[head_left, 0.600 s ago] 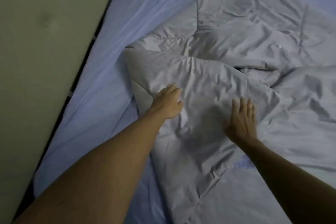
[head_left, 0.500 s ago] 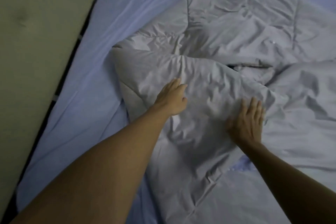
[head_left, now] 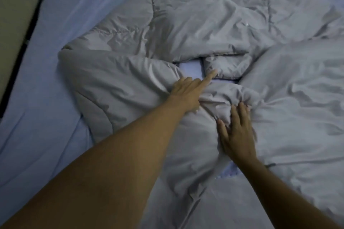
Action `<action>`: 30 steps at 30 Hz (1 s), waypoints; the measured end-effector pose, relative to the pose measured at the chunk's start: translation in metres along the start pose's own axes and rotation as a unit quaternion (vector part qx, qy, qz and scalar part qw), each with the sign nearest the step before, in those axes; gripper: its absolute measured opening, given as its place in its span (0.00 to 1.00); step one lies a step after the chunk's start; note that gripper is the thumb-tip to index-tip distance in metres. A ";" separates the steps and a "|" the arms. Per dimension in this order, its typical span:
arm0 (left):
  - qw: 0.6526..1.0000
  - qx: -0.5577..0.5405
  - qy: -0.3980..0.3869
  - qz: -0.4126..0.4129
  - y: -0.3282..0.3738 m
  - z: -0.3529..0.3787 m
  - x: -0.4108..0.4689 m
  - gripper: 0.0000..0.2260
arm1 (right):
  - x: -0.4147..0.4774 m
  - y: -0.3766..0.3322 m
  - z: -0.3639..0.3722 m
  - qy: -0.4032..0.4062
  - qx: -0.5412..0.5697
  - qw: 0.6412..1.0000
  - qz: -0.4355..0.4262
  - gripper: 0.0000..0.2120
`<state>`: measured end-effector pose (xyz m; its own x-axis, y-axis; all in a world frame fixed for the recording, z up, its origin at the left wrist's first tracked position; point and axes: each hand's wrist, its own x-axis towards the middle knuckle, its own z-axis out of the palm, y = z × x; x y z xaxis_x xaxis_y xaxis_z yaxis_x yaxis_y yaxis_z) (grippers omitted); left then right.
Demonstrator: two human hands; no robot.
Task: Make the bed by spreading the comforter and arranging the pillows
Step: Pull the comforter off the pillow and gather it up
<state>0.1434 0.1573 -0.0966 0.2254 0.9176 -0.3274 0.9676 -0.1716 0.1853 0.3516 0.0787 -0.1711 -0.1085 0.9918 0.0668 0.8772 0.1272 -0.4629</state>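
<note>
A grey quilted comforter point(head_left: 214, 29) lies crumpled across the bed, folded over itself in several thick layers. My left hand point(head_left: 188, 93) rests on a folded edge near the middle, index finger stretched out, the other fingers curled into the cloth. My right hand point(head_left: 236, 132) presses on a bunched ridge of the comforter just to the right, fingers spread and dug into the fabric. A small gap between the folds shows the sheet beneath. No pillow is in view.
The light blue fitted sheet point(head_left: 55, 83) lies bare along the left side of the mattress. A beige padded headboard or wall panel point(head_left: 16, 5) runs along the far left, with a dark gap beside the mattress edge.
Both hands have slid forward over the comforter, bunching the fabric between them. A gap in the folds has opened, showing the sheet. The view has shifted to the right.
</note>
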 end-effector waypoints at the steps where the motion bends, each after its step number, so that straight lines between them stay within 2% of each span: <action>1: 1.000 0.012 0.001 -0.009 0.004 0.001 -0.002 0.51 | -0.003 -0.001 -0.003 0.010 -0.014 1.000 -0.003 0.33; 2: 1.000 0.010 0.000 -0.019 0.006 0.002 -0.006 0.50 | -0.008 -0.003 -0.006 0.024 -0.029 0.999 0.000 0.33; 5: 0.999 0.011 0.013 -0.033 0.010 0.001 -0.027 0.37 | -0.026 -0.012 -0.015 0.032 -0.024 0.998 0.050 0.35; 8: 0.997 0.011 0.027 -0.075 0.008 -0.005 -0.056 0.34 | -0.044 -0.015 -0.022 0.042 0.062 0.996 0.055 0.42; 10: 0.993 -0.008 0.054 -0.108 -0.002 -0.010 -0.078 0.29 | -0.057 -0.018 -0.025 0.025 0.124 0.990 0.067 0.42; 13: 0.985 -0.045 0.121 -0.116 -0.024 -0.020 -0.119 0.19 | -0.079 -0.034 -0.024 -0.039 0.122 0.990 0.060 0.32; 16: 0.968 -0.105 0.177 -0.142 -0.047 -0.029 -0.162 0.14 | -0.096 -0.061 -0.018 -0.125 0.144 0.981 0.035 0.25; 17: 0.959 -0.137 0.188 -0.163 -0.055 -0.032 -0.176 0.13 | -0.099 -0.070 -0.016 -0.145 0.148 0.978 0.032 0.24; 21: 0.903 -0.303 0.190 -0.238 -0.083 -0.051 -0.240 0.23 | -0.110 -0.111 -0.003 -0.224 0.163 0.961 0.023 0.26; 25: 0.870 -0.330 0.263 -0.256 -0.122 -0.060 -0.318 0.19 | -0.138 -0.171 0.000 -0.285 0.207 0.936 0.007 0.15; 27: 0.876 -0.294 0.282 -0.259 -0.143 -0.059 -0.360 0.19 | -0.154 -0.199 0.000 -0.286 0.216 0.934 -0.007 0.13; 30: 0.917 -0.196 0.244 -0.248 -0.176 -0.052 -0.426 0.23 | -0.181 -0.239 0.003 -0.288 0.232 0.929 -0.026 0.12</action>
<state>-0.1291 -0.1845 0.0581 -0.4008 0.9158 -0.0262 0.8009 0.3641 0.4755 0.1604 -0.1310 -0.0755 -0.4945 0.8077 -0.3212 0.5824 0.0336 -0.8122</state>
